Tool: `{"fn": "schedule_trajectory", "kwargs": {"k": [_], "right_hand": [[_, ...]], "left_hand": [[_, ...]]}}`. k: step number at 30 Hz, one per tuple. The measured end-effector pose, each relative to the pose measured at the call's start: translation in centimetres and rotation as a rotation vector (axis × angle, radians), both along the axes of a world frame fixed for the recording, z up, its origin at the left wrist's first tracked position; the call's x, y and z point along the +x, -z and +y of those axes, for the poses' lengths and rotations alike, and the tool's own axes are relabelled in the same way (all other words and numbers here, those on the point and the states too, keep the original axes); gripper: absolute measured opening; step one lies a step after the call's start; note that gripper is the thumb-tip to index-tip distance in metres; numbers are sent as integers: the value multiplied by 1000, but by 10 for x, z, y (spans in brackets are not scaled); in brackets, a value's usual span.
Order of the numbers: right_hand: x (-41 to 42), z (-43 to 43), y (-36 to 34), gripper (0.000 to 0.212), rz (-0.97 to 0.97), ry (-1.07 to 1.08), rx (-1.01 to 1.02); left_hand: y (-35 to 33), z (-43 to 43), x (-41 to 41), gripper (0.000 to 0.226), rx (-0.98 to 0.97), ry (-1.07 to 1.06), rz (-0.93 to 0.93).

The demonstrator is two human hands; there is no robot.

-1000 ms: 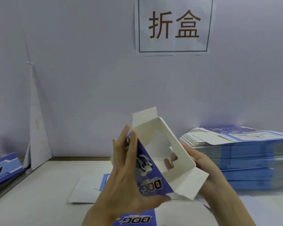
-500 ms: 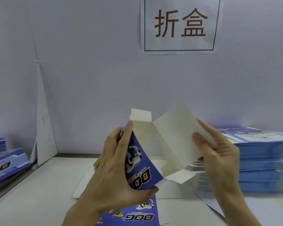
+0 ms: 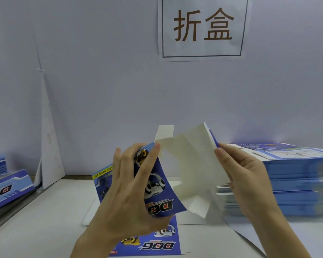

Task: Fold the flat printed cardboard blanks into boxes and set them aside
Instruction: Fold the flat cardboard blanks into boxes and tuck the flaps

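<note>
Half-folded cardboard blank [image 3: 192,164] held above the surface [image 3: 45,220] between the two hands, which are apart. The left hand [image 3: 127,192] grips its blue printed panel; the right hand [image 3: 244,175] pinches the white panel's edge. A stack of flat blanks [image 3: 296,183] lies just right of the right hand.

The left hand [image 3: 127,198] and right hand [image 3: 246,179]: both bare, fingers [image 3: 117,164] slender, nails short and plain. Wrists and forearms [image 3: 287,229] likewise bare to the lower edge of the view.
</note>
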State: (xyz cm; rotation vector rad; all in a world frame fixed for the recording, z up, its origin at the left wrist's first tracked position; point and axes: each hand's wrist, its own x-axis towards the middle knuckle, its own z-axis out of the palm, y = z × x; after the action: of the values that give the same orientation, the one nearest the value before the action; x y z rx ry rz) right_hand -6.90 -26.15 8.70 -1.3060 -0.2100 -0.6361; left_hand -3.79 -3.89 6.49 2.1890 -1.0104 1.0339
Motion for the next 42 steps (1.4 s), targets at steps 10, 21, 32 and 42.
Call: {"fn": "schedule_trajectory", "kwargs": {"k": [10, 21, 32, 42], "right_hand": [[9, -5, 14, 60, 260, -173, -430], [19, 35, 30, 84, 79, -367, -168], [17, 25, 25, 73, 186, -366, -220], [19, 32, 35, 53, 186, -406, -223]], "left_hand": [[7, -3, 13, 136, -603, -160, 539], [3, -7, 16, 92, -804, 237, 825], [8, -11, 15, 49, -806, 306, 929], [8, 3, 26, 74, -685, 403, 972]]}}
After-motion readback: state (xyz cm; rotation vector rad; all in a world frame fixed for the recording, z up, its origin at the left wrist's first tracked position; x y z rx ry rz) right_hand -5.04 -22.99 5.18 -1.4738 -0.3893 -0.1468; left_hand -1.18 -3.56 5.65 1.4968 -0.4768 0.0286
